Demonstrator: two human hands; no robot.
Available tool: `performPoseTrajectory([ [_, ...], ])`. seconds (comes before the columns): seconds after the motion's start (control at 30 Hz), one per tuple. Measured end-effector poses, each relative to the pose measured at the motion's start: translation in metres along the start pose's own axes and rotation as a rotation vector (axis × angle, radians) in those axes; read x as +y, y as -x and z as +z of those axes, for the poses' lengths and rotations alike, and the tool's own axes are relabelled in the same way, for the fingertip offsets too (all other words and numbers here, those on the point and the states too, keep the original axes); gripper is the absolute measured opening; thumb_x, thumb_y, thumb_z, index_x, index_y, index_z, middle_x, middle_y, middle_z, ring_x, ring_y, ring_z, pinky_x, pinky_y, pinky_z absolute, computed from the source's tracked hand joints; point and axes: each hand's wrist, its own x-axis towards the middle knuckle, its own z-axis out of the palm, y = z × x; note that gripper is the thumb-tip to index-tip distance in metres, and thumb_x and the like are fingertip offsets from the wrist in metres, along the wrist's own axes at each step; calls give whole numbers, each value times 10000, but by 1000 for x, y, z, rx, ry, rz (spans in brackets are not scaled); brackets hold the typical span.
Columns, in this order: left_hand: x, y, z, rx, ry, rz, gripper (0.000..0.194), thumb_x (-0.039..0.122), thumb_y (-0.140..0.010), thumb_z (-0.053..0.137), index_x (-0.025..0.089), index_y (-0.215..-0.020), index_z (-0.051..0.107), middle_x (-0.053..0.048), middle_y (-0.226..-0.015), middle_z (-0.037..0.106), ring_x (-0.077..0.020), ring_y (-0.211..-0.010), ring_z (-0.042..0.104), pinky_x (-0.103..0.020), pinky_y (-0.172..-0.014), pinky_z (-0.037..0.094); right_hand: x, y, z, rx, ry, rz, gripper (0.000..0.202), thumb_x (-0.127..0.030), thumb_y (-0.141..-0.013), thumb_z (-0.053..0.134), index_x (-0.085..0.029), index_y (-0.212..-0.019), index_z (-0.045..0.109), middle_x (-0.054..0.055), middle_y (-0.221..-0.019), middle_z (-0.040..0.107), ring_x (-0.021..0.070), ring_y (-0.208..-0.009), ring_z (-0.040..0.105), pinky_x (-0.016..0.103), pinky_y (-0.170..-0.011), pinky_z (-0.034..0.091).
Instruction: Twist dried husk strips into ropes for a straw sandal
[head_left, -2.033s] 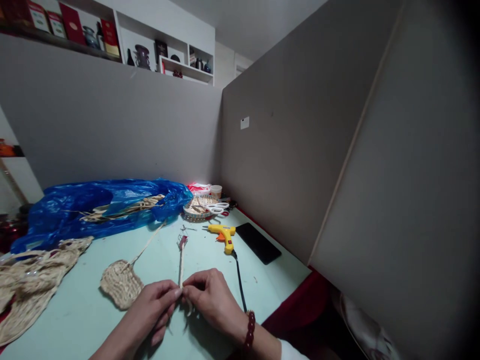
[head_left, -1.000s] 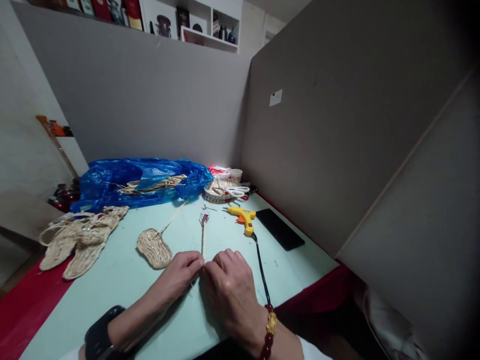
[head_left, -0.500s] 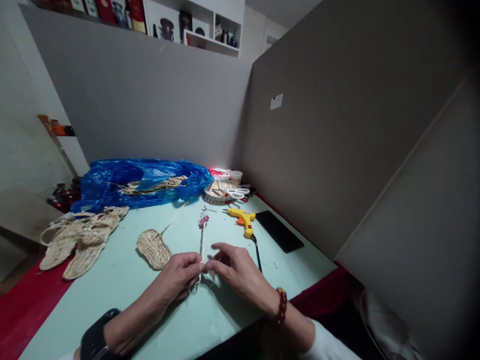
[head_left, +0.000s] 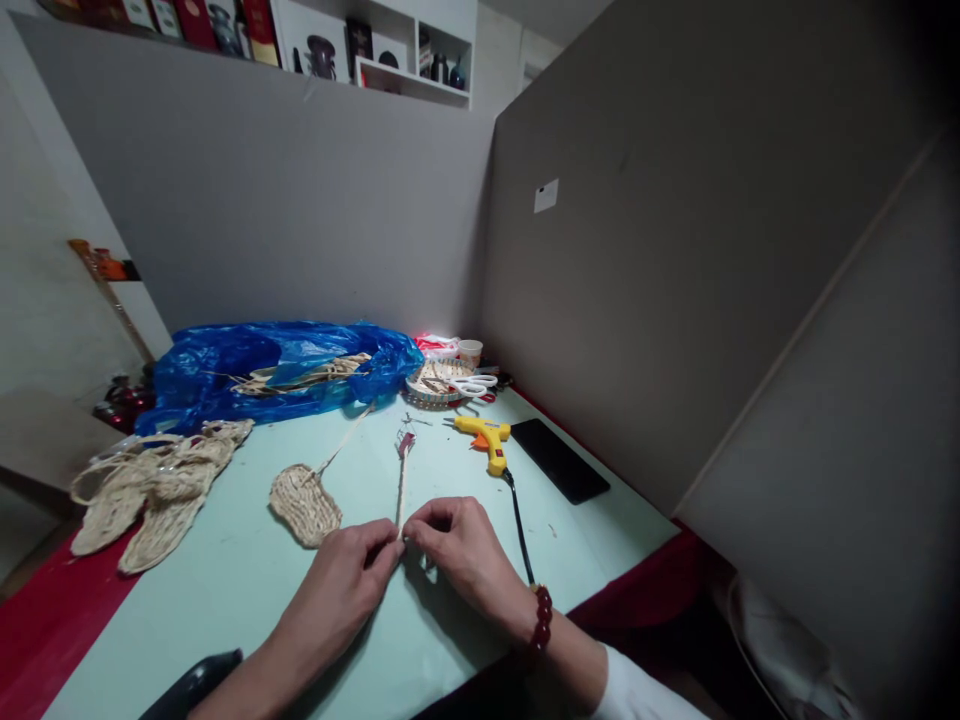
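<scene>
A thin pale braided cord [head_left: 403,485] runs toward me from a pink binder clip [head_left: 406,441] on the pale green table. My left hand [head_left: 356,570] pinches the cord's near end between thumb and forefinger. Right beside it my right hand [head_left: 454,545] has thumb and fingertips closed at the same spot on the cord. The loose strands below are mostly hidden by my fingers. Left of the cord lies a woven straw sole [head_left: 305,505], with one strand trailing from it toward the blue bag.
Woven straw sandals [head_left: 169,490] lie at the left. A blue plastic bag [head_left: 262,345] with straw cords is at the back. A yellow glue gun [head_left: 484,438], a black phone [head_left: 562,460], white scissors [head_left: 472,385] and a round basket [head_left: 431,400] stand right of the cord. Grey partitions [head_left: 300,200] border the table.
My right hand's fingers have come together from a looser, spread pose onto the cord beside my left hand. The left hand has turned slightly, still at the cord. The view has shifted a little.
</scene>
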Motion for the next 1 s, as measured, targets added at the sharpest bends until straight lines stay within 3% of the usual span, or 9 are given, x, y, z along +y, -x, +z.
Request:
performPoseTrajectory([
  [0.2, 0, 6, 4, 55, -130, 54, 295, 322, -870, 404, 220, -612, 507, -52, -618, 628, -225, -612, 563, -312, -618, 315, -3, -1, 7, 82, 36, 42, 151, -177, -714, 544, -121, -667, 677, 12, -596, 595, 118, -581, 500, 207, -528, 360],
  [0.47, 0, 2, 6, 45, -163, 64, 312, 283, -872, 394, 222, -583, 492, -36, -581, 618, -220, -594, 588, -294, -584, 338, -5, -1, 4, 49, 52, 2, 143, -177, -736, 561, -130, -684, 685, 15, -630, 630, 118, -609, 529, 198, -547, 371],
  [0.57, -1, 5, 0, 29, -153, 54, 322, 314, -897, 391, 216, -641, 560, -39, -637, 669, -222, -643, 623, -291, -617, 376, -5, 0, 4, 62, 71, -5, 143, -150, -720, 558, -129, -675, 692, 13, -605, 623, 119, -591, 526, 203, -544, 368],
  [0.7, 0, 12, -4, 100, -184, 20, 315, 349, -916, 379, 213, -766, 620, -48, -728, 712, -229, -695, 654, -307, -668, 411, -7, 2, 6, 95, 100, -29, 151, -122, -711, 557, -146, -658, 696, 3, -578, 612, 125, -580, 508, 222, -560, 359],
  [0.8, 3, 17, 3, 129, -250, 71, 303, 336, -921, 374, 218, -733, 580, -50, -703, 696, -225, -664, 657, -311, -645, 423, -7, 4, 6, 106, 84, -38, 153, -143, -724, 571, -154, -676, 716, 9, -596, 633, 134, -597, 515, 231, -579, 367],
  [1.0, 7, 20, 24, 48, -489, 174, 325, 206, -928, 305, 197, -809, 607, -126, -760, 726, -280, -700, 700, -363, -636, 454, 4, 0, 5, 42, -81, 8, 182, -174, -720, 592, -141, -707, 771, 36, -662, 701, 150, -655, 592, 219, -605, 420],
])
